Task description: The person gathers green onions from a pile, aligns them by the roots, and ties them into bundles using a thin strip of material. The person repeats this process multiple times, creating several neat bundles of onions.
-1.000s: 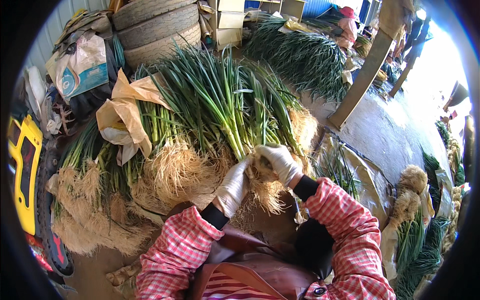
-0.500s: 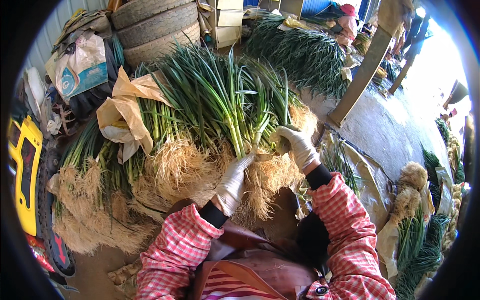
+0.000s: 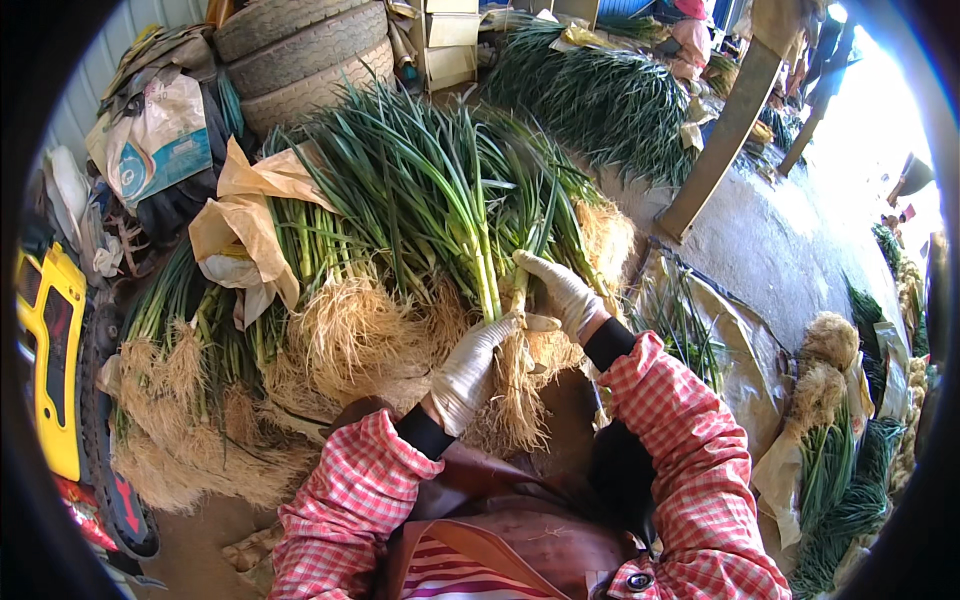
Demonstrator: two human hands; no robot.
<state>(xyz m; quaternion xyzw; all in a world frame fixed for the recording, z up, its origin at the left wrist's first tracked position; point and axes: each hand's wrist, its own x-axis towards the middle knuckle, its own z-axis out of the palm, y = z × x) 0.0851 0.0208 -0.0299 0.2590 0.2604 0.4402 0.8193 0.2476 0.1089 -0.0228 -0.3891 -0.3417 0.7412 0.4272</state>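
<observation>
My left hand (image 3: 468,372), in a pale glove, is closed around the lower stems of a few leek-like stalks (image 3: 486,270) with long green leaves. A short tan piece (image 3: 543,324) juts out beside its fingertips; I cannot make out what it is. My right hand (image 3: 566,290), gloved too, has its fingers closed on a neighbouring stalk (image 3: 519,290), just above the roots. Straw-coloured stringy roots (image 3: 520,395) hang below both hands. Behind and to the left lies a thick heap of the same stalks (image 3: 390,190), roots toward me.
Brown paper (image 3: 245,225) lies on the heap. Stacked tyres (image 3: 310,60) and a sack (image 3: 165,145) stand behind. A yellow-framed item (image 3: 60,350) is at the left. A slanted post (image 3: 722,150) rises at the right, with more bundles (image 3: 825,440) below it and a large pile (image 3: 590,100) beyond.
My right hand has moved left and closed on a stalk beside the left hand. The roots under my hands now hang as a narrower bunch. My left hand has barely moved.
</observation>
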